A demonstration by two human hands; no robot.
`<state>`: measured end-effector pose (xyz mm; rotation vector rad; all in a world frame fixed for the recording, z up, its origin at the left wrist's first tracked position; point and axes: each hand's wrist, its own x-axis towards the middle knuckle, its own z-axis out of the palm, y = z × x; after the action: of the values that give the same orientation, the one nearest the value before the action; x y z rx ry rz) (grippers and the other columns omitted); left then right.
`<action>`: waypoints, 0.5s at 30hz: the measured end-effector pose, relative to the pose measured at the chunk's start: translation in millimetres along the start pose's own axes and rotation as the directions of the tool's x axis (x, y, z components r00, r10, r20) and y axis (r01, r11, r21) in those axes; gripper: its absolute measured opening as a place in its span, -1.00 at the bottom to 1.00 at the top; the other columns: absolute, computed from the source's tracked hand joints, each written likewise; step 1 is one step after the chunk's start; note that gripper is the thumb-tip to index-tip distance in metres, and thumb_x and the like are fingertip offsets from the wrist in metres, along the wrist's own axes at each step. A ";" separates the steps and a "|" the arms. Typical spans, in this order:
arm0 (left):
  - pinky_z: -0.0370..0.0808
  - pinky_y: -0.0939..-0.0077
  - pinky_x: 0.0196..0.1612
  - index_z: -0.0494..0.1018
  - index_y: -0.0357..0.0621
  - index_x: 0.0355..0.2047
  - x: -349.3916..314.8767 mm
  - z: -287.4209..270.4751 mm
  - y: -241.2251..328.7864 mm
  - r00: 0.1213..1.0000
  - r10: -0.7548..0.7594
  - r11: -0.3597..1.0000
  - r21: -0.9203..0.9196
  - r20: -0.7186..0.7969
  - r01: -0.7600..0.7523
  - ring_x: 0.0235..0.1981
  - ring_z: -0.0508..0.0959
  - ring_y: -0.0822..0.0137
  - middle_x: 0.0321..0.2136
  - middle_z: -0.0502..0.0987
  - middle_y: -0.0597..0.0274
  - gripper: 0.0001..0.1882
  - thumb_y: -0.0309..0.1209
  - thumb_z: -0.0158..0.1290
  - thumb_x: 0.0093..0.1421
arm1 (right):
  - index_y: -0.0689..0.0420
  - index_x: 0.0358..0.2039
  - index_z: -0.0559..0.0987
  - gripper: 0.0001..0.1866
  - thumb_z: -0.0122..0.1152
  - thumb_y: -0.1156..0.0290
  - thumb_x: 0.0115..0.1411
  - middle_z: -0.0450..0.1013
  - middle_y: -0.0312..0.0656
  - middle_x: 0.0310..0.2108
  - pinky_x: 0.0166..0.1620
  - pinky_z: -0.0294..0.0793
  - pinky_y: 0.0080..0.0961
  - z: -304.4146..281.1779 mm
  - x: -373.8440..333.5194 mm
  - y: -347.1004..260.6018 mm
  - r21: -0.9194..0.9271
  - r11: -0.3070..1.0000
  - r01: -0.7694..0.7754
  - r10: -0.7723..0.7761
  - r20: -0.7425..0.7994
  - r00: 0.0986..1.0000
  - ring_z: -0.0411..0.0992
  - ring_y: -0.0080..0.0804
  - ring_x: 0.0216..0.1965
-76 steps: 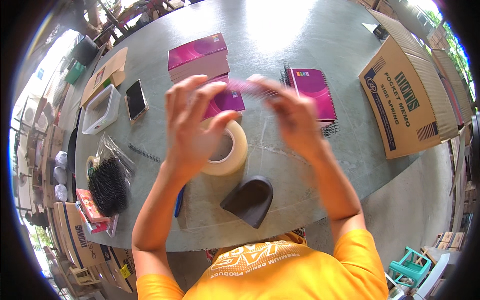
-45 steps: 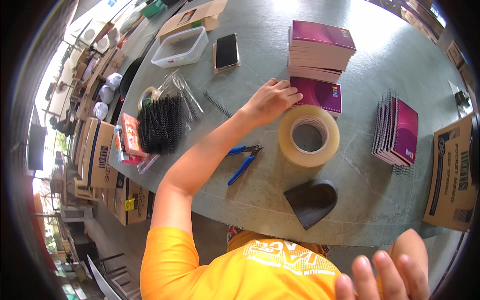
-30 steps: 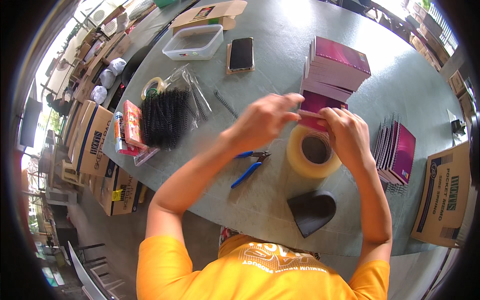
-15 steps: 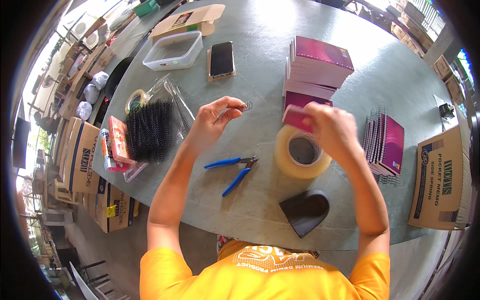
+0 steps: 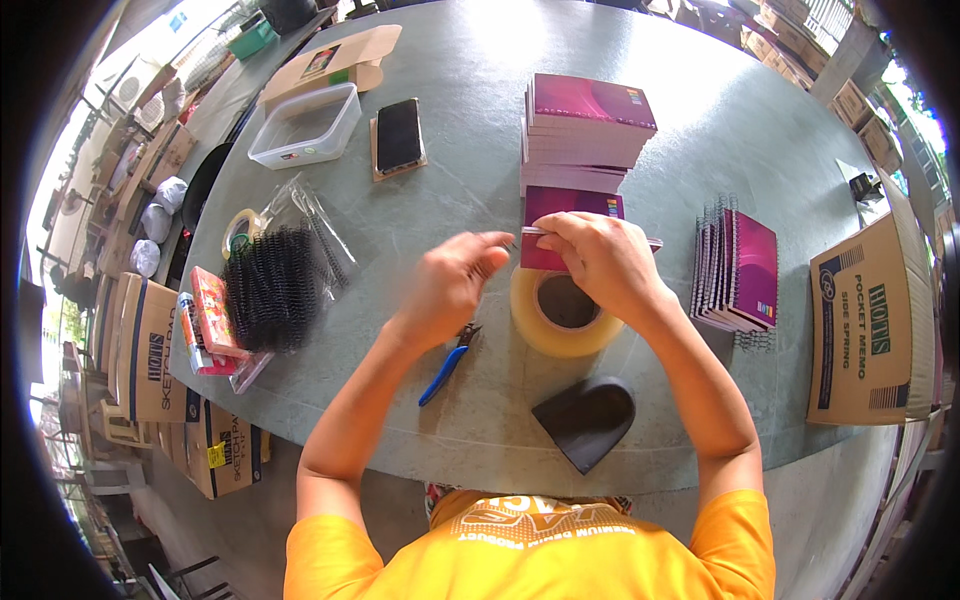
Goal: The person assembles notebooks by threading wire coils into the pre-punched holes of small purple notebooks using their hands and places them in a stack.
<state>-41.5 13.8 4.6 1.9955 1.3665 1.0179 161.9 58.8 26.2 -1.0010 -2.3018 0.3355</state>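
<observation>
Over the middle of the table, my left hand (image 5: pixel 455 280) is closed in a pinch, slightly blurred. A bit of black wire coil (image 5: pixel 514 244) shows at its fingertips; the rest is hidden by the hand. Right beside it, my right hand (image 5: pixel 605 258) grips a small purple notebook (image 5: pixel 541 254) with its pale page edge turned up. The coil's tip is close to the notebook's left end; whether they touch I cannot tell. Below the hands lies a large roll of clear tape (image 5: pixel 530 325). Blue-handled cutting pliers (image 5: pixel 444 376) rest partly hidden under my left wrist.
Beyond my right hand rises a stack of purple notebooks (image 5: pixel 590 100). Coil-bound notebooks (image 5: pixel 752 270) stand at right, near a carton (image 5: pixel 865 320). At left lie black coils (image 5: pixel 270 290), a plastic tub (image 5: pixel 335 135) and a phone (image 5: pixel 399 135). A black rounded block (image 5: pixel 585 420) sits near the front edge.
My left hand has moved right with the coil, toward the notebook. My right hand has shifted left and turned the notebook edge-up. The view has shifted slightly, too.
</observation>
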 end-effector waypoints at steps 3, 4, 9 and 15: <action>0.41 0.55 -0.39 0.52 -0.24 -0.22 3.9 -1.7 9.1 0.989 0.053 0.999 0.014 -0.139 -0.052 -0.47 0.48 0.36 -0.42 0.53 0.11 -0.78 -0.35 0.06 0.22 | 0.14 -0.31 0.56 -0.84 0.10 0.44 0.08 0.54 -0.15 -0.43 -0.35 0.48 -0.33 1.4 1.8 -4.3 0.012 1.000 0.001 -0.002 0.015 1.000 0.52 -0.18 -0.39; 0.41 0.55 -0.41 0.52 -0.24 -0.23 2.8 -2.0 12.2 0.987 0.048 0.999 0.026 -0.153 -0.045 -0.48 0.48 0.37 -0.43 0.53 0.12 -0.79 -0.36 0.06 0.21 | 0.14 -0.31 0.56 -0.84 0.11 0.45 0.07 0.54 -0.16 -0.44 -0.36 0.48 -0.33 1.9 2.0 -7.0 -0.015 1.000 -0.004 0.005 0.047 0.999 0.52 -0.19 -0.39; 0.41 0.52 -0.45 0.52 -0.23 -0.23 0.3 5.6 9.0 0.965 0.114 0.986 0.147 -0.238 -0.081 -0.51 0.49 0.34 -0.44 0.53 0.13 -0.81 -0.40 0.10 0.18 | 0.12 -0.33 0.56 -0.84 0.14 0.45 0.02 0.54 -0.19 -0.46 -0.38 0.47 -0.34 6.4 2.7 -7.8 -0.038 0.999 -0.006 0.008 0.051 0.999 0.53 -0.22 -0.40; 0.40 0.52 -0.47 0.47 -0.24 -0.27 6.3 5.8 9.9 0.955 0.119 0.980 0.184 -0.273 -0.070 -0.53 0.48 0.35 -0.48 0.45 0.19 -0.83 -0.50 0.13 0.11 | 0.10 -0.32 0.56 -0.81 0.17 0.45 0.00 0.52 -0.22 -0.48 -0.32 0.45 -0.33 8.8 2.0 -12.1 -0.062 0.993 0.099 -0.098 0.021 0.995 0.51 -0.26 -0.38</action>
<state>-30.1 16.1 10.5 2.1203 1.5662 1.3101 148.4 52.0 25.5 -0.9142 -2.3815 0.2334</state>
